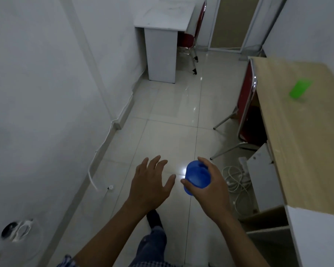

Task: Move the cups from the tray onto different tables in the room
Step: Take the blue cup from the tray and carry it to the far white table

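The right hand (210, 186) is wrapping its fingers and thumb around a blue cup (196, 177), gripping it by the sides and carrying it out in front of the body, tilted with its base pointing away. The left hand (152, 182) is hovering just beside it, holding nothing, its fingers spread wide and palm facing down, close to the cup but not touching it. Below both hands a leg and a dark shoe (154, 218) are showing over the glossy tiled floor (172, 116), which suggests the person is walking.

To the right of the hands, a wooden surface (301, 132) is standing near, and a green cup (300, 89) is sitting on it, well beyond the right hand; it is blurred, so its exact posture is hard to read. A red chair (246, 105) is tucked against that surface. Far ahead of the hands, against the wall, a white surface (162, 18) is standing with another red chair (193, 35) beside it, and nothing is showing on its visible top. The tray is out of view.

Judging by this, the carrying step is in hand: one cup already seems delivered, and the blue one is travelling to a table of its own. The next move probably calls for crossing the floor to the far white surface, turning the cup upright, setting it down flat and loosening the fingers.
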`<action>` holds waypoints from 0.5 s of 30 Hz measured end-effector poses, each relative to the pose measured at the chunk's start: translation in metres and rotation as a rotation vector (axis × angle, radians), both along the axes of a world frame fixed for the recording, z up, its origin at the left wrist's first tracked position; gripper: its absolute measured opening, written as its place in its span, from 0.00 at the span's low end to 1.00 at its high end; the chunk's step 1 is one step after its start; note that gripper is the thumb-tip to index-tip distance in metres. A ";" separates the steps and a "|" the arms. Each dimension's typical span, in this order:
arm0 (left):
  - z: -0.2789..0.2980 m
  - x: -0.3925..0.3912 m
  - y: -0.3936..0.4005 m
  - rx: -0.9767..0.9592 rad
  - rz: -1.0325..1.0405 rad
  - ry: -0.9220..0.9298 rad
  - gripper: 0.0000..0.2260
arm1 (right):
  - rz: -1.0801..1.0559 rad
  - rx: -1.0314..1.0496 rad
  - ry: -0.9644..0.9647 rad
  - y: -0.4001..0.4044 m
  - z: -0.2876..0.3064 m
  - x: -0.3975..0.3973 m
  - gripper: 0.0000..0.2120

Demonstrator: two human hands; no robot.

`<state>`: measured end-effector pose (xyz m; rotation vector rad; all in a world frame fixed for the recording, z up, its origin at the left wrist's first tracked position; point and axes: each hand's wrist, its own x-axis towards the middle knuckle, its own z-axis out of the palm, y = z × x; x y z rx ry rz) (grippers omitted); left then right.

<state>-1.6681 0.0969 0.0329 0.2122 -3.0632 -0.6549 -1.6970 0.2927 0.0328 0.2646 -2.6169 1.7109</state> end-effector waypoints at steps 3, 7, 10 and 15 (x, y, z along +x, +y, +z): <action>-0.007 -0.059 -0.017 0.022 -0.017 -0.016 0.28 | -0.005 -0.002 -0.030 -0.017 -0.004 -0.053 0.38; -0.011 -0.130 -0.045 0.033 -0.022 -0.009 0.29 | -0.030 -0.004 -0.058 -0.043 -0.005 -0.122 0.38; -0.013 -0.177 -0.064 0.003 -0.038 -0.034 0.29 | -0.043 0.002 -0.063 -0.058 -0.005 -0.166 0.40; -0.005 -0.248 -0.083 0.009 -0.040 -0.018 0.29 | -0.066 -0.017 -0.070 -0.078 0.002 -0.236 0.38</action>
